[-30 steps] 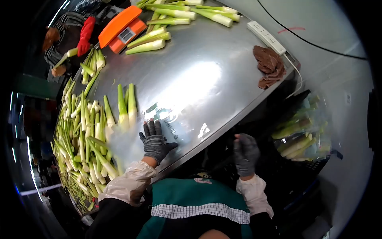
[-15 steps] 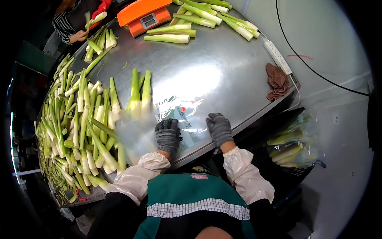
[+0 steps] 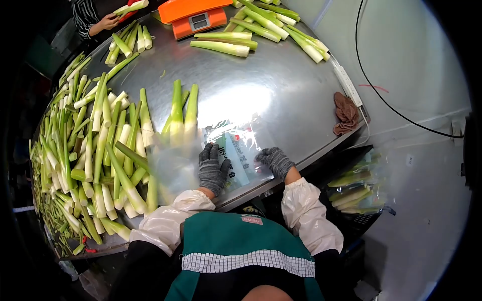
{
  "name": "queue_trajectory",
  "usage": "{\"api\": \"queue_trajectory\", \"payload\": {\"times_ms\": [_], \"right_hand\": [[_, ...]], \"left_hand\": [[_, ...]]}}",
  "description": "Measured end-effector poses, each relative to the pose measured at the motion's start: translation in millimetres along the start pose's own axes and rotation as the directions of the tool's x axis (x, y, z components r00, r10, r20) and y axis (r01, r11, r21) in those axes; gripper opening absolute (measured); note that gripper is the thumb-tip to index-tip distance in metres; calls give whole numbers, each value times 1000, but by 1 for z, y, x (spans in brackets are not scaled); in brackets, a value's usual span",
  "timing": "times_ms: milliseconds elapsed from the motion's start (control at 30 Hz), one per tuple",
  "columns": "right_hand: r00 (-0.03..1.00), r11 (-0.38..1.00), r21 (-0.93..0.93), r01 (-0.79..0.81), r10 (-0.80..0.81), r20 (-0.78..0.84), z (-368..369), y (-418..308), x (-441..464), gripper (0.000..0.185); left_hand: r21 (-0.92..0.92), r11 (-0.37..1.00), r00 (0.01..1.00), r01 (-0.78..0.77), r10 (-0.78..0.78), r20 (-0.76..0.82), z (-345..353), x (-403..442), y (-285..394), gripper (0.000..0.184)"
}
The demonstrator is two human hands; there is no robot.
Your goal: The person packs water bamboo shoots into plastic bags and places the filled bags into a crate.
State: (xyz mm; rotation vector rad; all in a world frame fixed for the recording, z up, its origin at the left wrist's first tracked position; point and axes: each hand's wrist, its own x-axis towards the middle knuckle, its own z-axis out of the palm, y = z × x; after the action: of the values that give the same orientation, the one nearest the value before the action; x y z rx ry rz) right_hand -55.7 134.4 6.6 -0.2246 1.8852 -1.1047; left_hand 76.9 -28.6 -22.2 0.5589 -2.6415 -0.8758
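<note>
A clear printed plastic bag (image 3: 236,160) lies flat on the metal table in front of me. My left hand (image 3: 213,173), in a grey glove, rests on its left part with fingers stretched out and thumb apart. At the bag's right edge, my gloved right hand (image 3: 277,163) has its fingers together and bent, pinching the film there. Just beyond the left hand lie several water bamboo shoots (image 3: 176,108), their lower ends behind a hazy sheet of clear plastic (image 3: 173,168).
A large heap of water bamboo shoots (image 3: 95,150) covers the table's left side. Beyond are an orange scale (image 3: 198,20) and more shoots (image 3: 223,47). A brown cloth (image 3: 345,113) and power strip (image 3: 347,85) line the right edge. Packed bags (image 3: 354,190) sit lower right. A co-worker's hand (image 3: 109,21) holds a shoot.
My right hand has come in to the bag's right edge and its fingers have bent. My left thumb has spread away from the fingers. The whole view has shifted slightly.
</note>
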Motion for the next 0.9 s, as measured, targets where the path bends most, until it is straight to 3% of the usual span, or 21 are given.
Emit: {"api": "queue_trajectory", "payload": {"times_ms": [67,133,200,233,267,333,400,433,533,567,600,667,700,733,800,833,900], "right_hand": [[995,952,-289,-101,104,-3,-11,-19,-6,20],[997,931,-358,-70,77,3,-20,-20,-3,17],[992,990,-139,1,16,127,-26,-17,0,13],[996,1000,14,23,-25,86,-22,-15,0,11],[996,1000,10,24,-25,90,-20,-16,-2,11],[987,991,29,132,-134,83,-16,-22,-9,14],[978,981,44,189,-192,85,-8,-34,-23,17],[965,967,65,246,-250,80,-3,-41,-32,19],[942,942,29,335,-334,-33,16,-63,-56,21],[905,906,32,422,-419,-78,22,-71,-65,23],[850,863,-47,503,-504,-152,30,-80,-75,21],[766,800,-211,562,-600,-232,37,-102,-95,18],[762,794,-215,569,-607,-226,36,-115,-106,18],[715,752,-295,589,-655,-243,35,-127,-116,17],[662,702,-375,606,-706,-251,31,-132,-121,15],[675,699,-349,624,-707,-211,28,-130,-120,15],[682,694,-325,642,-711,-172,25,-125,-115,16]], "left_hand": [[-33,999,1000,8,-8,15,-5,3,2,52],[-96,991,989,94,-82,125,-13,7,0,51],[-99,992,992,72,-61,111,-20,12,1,47],[-172,973,978,155,-127,165,-25,13,2,43],[-239,941,957,240,-188,223,-30,14,5,40],[-275,931,966,239,-199,167,-33,11,10,33],[-532,674,821,512,-202,534,-60,11,35,23],[-563,613,780,554,-145,609,-75,12,52,18],[-490,643,750,588,-206,629,-95,17,93,21],[-502,684,779,530,-157,607,-93,19,97,23],[-508,683,785,524,-158,599,-91,20,104,23],[-709,595,910,379,-103,401,-93,22,120,21],[-635,645,887,425,-156,435,-102,28,128,35],[-638,645,890,420,-157,427,-107,29,132,35],[-829,451,940,331,-79,333,-114,30,139,30],[-868,415,961,271,-59,272,-117,29,141,24],[-876,372,951,306,-84,296,-116,28,134,21]]}}
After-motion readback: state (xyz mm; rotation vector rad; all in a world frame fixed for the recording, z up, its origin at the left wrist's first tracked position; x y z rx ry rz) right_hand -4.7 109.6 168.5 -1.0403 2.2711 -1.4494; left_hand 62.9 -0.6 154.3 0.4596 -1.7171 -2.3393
